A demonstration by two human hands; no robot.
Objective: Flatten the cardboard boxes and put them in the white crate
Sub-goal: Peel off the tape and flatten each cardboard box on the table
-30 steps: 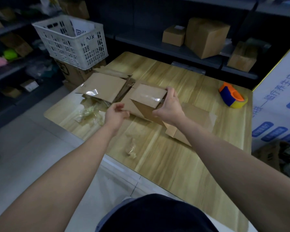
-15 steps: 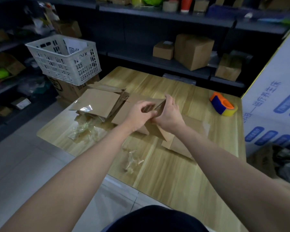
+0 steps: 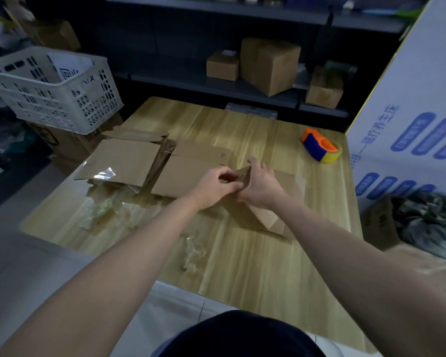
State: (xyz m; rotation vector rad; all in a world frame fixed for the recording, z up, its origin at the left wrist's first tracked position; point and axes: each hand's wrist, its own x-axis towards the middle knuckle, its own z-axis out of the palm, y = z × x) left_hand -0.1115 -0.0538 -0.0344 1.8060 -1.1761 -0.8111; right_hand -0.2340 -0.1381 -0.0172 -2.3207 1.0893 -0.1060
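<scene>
On table (image 3: 245, 269), fingers (image 3: 225, 174) pinch cardboard box (image 3: 262, 219).

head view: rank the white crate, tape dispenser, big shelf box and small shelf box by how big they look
1. white crate
2. big shelf box
3. tape dispenser and small shelf box look about alike; the dispenser sits nearer the camera, so no ranking.

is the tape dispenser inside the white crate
No, the tape dispenser lies on the wooden table near its far right corner, apart from the white crate.
</scene>
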